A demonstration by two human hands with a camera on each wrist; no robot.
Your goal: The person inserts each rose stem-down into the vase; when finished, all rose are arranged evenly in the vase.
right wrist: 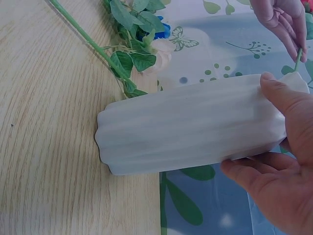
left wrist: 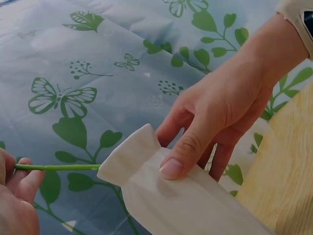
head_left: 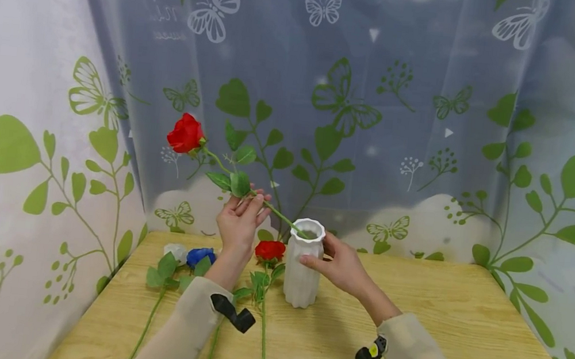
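Note:
My left hand (head_left: 243,221) pinches the green stem of a red rose (head_left: 185,133), whose bloom leans up to the left. The stem's lower end reaches into the mouth of a white ribbed vase (head_left: 302,273). In the left wrist view, the stem (left wrist: 58,167) runs from the fingers to the vase rim. My right hand (head_left: 344,266) grips the vase near its top, thumb (right wrist: 281,90) on one side and fingers around the other. The vase stands upright on the table.
On the wooden table (head_left: 408,330) lie a second red rose (head_left: 270,250), a blue rose (head_left: 201,257) and a white rose (head_left: 176,252), left of the vase, stems toward me. A curtain (head_left: 289,58) printed with leaves and butterflies hangs behind the table.

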